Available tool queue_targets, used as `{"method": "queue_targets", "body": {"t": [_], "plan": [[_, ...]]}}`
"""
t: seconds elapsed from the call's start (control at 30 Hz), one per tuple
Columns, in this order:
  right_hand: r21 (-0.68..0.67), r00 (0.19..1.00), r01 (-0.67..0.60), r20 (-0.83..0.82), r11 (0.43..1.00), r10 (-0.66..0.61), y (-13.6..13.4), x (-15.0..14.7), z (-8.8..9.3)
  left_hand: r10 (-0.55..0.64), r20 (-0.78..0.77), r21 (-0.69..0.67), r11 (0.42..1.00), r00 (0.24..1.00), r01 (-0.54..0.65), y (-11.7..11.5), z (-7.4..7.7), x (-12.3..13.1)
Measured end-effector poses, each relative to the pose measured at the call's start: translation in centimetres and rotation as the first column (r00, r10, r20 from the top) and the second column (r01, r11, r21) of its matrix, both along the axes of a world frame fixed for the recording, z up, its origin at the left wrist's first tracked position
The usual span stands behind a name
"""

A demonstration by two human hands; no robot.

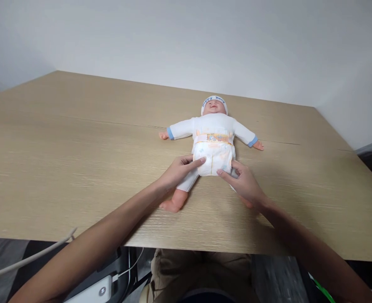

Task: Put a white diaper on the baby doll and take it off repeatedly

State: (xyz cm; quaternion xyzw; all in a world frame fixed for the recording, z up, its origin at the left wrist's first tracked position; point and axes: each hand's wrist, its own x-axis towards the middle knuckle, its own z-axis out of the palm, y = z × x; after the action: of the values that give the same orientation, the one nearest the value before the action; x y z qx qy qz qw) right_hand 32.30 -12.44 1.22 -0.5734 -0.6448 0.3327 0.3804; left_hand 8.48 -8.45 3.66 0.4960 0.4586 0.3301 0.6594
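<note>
A baby doll (217, 122) in a white suit with blue cuffs and a white cap lies on its back, head toward the wall, arms spread. Around its waist and hips sits a white diaper (213, 151) with an orange patterned band across the front. My left hand (186, 166) grips the diaper's lower left edge, thumb on top and fingers behind. On the other side, my right hand (242, 179) pinches the lower right edge the same way. The doll's left-side foot shows below my left hand; its other leg is mostly hidden by my right hand.
The doll lies on a wide wooden table (78, 160) with a seam across it. Behind stands a pale wall (186, 42). A white cable (31, 257) crosses the front left edge. Below it is a white device (93, 291) with a plugged-in cord. Dark furniture stands at far right.
</note>
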Motion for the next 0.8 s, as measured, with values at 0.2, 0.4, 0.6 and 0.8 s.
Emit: {"method": "queue_targets", "body": {"t": [0.2,0.4,0.6,0.8], "plan": [[0.057,0.997,-0.002,0.077,0.998,-0.002,-0.1,-0.2,0.1,0.000,-0.059,0.098,0.995,0.998,0.006,-0.1,-0.4,0.0],[0.047,0.999,-0.046,0.011,0.998,0.045,0.2,0.0,0.0,0.039,-0.202,0.254,0.967,0.979,0.014,0.1,-0.7,0.1],[0.053,0.997,-0.065,0.043,0.996,0.062,0.1,0.4,0.0,0.001,-0.235,0.280,0.958,0.972,0.067,0.1,0.1,-0.5],[0.061,0.988,-0.062,0.142,0.996,0.052,-0.3,0.6,0.5,-0.094,-0.272,0.344,0.920,0.958,0.188,0.7,-0.7,-1.5]]}}
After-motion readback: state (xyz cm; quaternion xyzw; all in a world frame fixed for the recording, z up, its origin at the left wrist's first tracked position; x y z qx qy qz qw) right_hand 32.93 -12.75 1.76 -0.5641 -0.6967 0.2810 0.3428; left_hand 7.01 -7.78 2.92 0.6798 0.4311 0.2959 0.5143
